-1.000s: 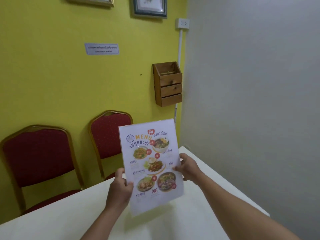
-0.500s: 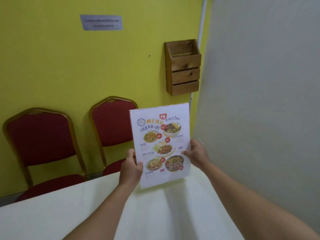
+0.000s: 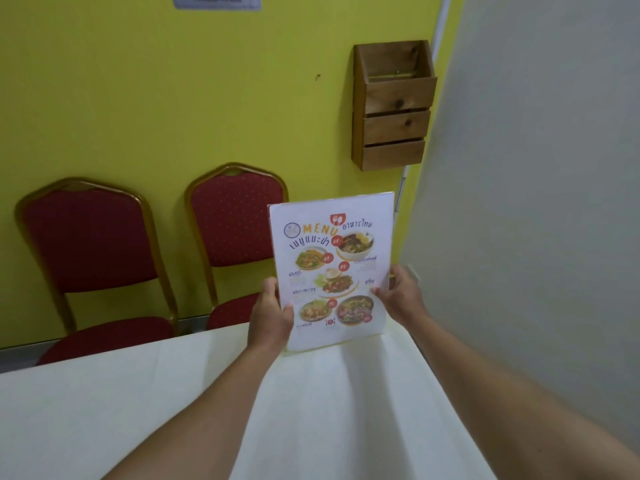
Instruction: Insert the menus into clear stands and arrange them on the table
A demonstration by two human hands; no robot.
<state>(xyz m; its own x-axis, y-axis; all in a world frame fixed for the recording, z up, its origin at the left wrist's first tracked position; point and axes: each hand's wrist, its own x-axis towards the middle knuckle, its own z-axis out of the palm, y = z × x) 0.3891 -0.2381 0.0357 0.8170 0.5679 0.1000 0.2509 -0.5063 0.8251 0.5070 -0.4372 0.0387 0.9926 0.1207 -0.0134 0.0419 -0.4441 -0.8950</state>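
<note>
Support surface: rectangular table covered with a plain white cloth (image 3: 214, 403); the cloth shows soft lengthwise folds near the far right corner. Directly on it, at that far edge: one clear plastic stand holding a white printed menu sheet with food photos (image 3: 332, 271), upright, printed face toward the camera, lower edge appears to meet the cloth.

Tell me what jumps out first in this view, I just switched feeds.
A colourful menu held upright at the white table's far edge, left hand and right hand gripping its sides. Behind it stand two red chairs against a yellow wall.
</note>
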